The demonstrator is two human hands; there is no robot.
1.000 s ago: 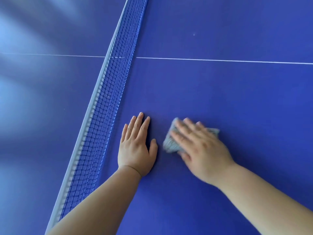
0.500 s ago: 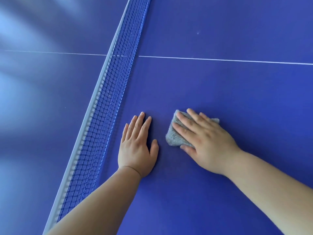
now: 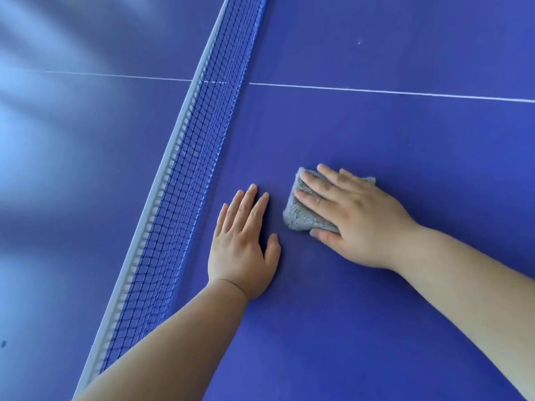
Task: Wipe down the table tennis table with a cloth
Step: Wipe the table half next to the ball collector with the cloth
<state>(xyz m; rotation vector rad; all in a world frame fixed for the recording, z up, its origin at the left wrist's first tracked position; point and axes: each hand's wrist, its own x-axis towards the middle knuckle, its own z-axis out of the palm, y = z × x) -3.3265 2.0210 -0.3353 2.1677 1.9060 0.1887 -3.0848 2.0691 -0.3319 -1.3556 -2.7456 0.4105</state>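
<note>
A folded grey cloth [image 3: 299, 211] lies on the blue table tennis table [image 3: 390, 146], a short way right of the net. My right hand [image 3: 353, 215] presses flat on the cloth with straight fingers, covering most of it. My left hand [image 3: 243, 241] rests palm down on the table between the net and the cloth, fingers straight and together, a small gap from the cloth.
The blue net [image 3: 185, 180] with its white top band runs diagonally from the bottom left to the top middle. A white centre line [image 3: 376, 90] crosses the table beyond my hands. A pale speck [image 3: 359, 42] sits far beyond the line.
My right hand has slid the cloth a little away from me along the table. My left hand has stayed in place.
</note>
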